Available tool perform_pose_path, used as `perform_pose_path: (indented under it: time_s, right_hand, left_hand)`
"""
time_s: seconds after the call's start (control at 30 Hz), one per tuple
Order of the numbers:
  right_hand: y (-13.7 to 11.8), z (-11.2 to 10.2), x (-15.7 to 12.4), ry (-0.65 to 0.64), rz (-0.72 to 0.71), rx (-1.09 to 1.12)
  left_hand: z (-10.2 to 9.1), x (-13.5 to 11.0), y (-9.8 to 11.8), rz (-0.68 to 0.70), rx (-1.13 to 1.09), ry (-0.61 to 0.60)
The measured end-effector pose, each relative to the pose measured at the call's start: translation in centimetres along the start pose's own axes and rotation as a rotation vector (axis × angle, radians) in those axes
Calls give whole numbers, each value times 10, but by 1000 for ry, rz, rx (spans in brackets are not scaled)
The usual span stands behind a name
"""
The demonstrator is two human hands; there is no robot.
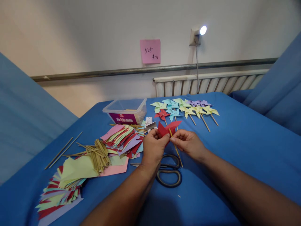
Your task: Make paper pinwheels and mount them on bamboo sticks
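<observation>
Cut paper: a fanned stack (61, 188) in mixed colours lay nearest, at the left edge of the table (235, 150), which was covered in blue cloth.
Scissors: dark-handled pair (168, 172) lay flat on the cloth, just under the hands.
Left hand: (152, 146) fingers curled closed, pinching the left side of the red pinwheel (168, 128).
Right hand: (188, 142) fingers closed, thumb and forefinger pinching the stick (176, 147) just below the red paper.
Red pinwheel: held between both hands above the table, partly folded; its stick slanted down over the scissors.
Sticks: a loose bundle (98, 155) lay on pink and green sheets; two more (63, 150) lay apart at far left.
Paper squares: second pile (123, 139) lay beyond the bundle.
Box: clear plastic (125, 111), purple label, stood behind that pile.
Pinwheels: finished row (185, 110) in green, blue, yellow, purple and red lay at the far side.
Note: pink sheet (150, 51) was stuck on the wall.
</observation>
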State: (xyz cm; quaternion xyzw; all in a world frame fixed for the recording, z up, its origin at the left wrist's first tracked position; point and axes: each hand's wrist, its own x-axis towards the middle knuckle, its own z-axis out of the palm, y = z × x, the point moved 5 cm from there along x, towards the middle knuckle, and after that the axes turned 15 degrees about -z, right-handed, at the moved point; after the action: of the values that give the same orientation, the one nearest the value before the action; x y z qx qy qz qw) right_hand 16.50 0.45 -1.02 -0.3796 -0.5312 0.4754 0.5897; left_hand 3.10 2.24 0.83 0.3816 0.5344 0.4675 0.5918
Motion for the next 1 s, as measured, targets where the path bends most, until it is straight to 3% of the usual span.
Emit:
perform_pose_path:
  time_s: [0.57,1.0]
  right_hand:
    - [-1,3,-3,-40,-32,-74]
    - [-3,4,-3,-27,-4,3]
  left_hand:
    - [-2,2,3,4,-45,24]
    - [-1,4,-1,-12,-73,-7]
